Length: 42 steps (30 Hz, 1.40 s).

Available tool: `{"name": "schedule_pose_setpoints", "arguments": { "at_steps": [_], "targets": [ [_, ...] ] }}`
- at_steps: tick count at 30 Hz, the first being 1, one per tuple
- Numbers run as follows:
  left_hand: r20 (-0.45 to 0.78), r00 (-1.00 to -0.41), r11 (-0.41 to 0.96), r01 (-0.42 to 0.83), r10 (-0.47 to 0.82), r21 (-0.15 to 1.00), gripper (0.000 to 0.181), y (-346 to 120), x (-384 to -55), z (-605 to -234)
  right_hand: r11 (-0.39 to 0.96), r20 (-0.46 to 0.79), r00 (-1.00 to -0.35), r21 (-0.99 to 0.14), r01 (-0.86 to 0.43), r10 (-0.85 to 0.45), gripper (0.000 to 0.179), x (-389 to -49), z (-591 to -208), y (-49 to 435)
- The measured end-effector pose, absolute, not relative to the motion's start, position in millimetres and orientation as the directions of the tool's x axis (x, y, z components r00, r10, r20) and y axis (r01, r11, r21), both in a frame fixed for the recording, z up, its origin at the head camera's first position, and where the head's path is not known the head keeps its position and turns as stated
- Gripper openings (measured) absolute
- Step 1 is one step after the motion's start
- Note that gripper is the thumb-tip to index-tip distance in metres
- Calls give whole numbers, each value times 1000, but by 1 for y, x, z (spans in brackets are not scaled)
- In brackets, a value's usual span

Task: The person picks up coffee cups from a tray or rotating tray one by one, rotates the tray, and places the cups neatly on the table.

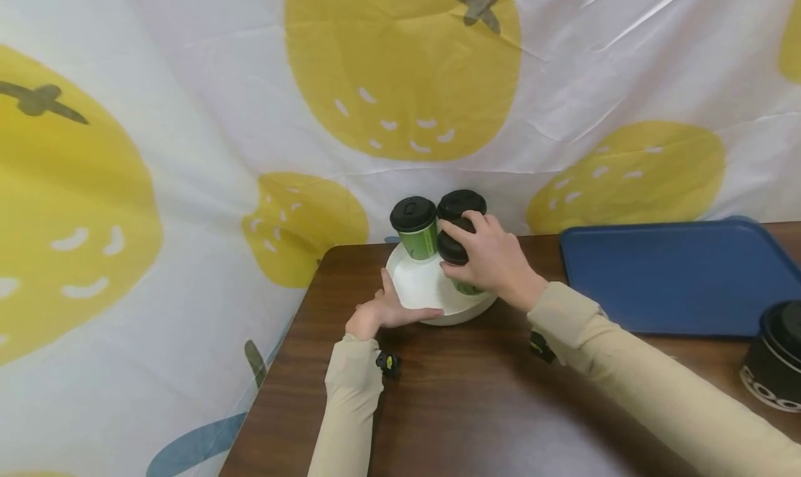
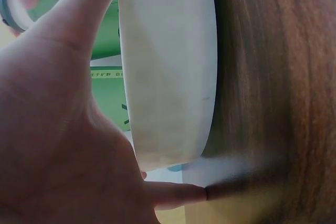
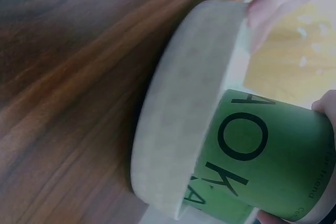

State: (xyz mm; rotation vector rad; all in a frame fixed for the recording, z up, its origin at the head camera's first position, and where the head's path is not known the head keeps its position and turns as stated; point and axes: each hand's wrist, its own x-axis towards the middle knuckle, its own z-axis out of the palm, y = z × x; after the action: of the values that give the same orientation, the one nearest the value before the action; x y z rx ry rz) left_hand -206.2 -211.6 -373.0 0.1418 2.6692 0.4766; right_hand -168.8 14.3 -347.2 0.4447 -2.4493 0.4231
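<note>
A round white tray (image 1: 432, 289) with a raised rim sits on the table. On its left back part stands a green paper cup (image 1: 421, 243) with a black lid. Another black-lidded cup (image 1: 462, 202) is beside it, partly covered by my right hand. My right hand (image 1: 491, 258) grips a third green cup (image 3: 252, 150) by its upper part, low over the tray's right side; whether its base touches the tray is unclear. My left hand (image 1: 388, 309) rests against the tray's front left rim, thumb and fingers spread along it.
A blue rectangular tray (image 1: 676, 275) lies to the right on the brown wooden table (image 1: 475, 386). Near the right edge stands a dark lidded cup (image 1: 776, 359). A white curtain (image 1: 206, 115) with yellow fruit prints hangs behind the table and to its left.
</note>
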Motion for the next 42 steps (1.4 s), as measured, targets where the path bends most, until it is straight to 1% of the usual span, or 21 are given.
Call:
{"name": "schedule_pose_setpoints", "arguments": {
  "at_steps": [7, 12, 17, 25, 32, 42],
  "targets": [
    [-396, -904, 944, 28, 165, 330, 143, -209, -214, -381, 895, 635, -744, -183, -407, -209, 68, -157, -341, 21],
    [-399, -903, 941, 18, 160, 337, 145, -209, -218, -384, 894, 655, -728, -179, -412, -205, 69, -153, -336, 24],
    [-406, -901, 945, 15, 154, 325, 143, -209, -212, -379, 900, 654, -727, -161, -405, -210, 69, -148, -334, 27],
    [-381, -909, 933, 26, 172, 360, 140, -209, -201, -367, 906, 665, -716, -143, -399, -210, 68, -139, -340, 35],
    [-394, -905, 941, 17, 158, 338, 140, -209, -200, -366, 894, 688, -698, -163, -417, -200, 68, -129, -343, 43],
    [-396, -902, 929, 14, 171, 369, 139, -210, -200, -366, 899, 694, -703, -198, -390, -153, 66, -105, -350, 58]
  ]
}}
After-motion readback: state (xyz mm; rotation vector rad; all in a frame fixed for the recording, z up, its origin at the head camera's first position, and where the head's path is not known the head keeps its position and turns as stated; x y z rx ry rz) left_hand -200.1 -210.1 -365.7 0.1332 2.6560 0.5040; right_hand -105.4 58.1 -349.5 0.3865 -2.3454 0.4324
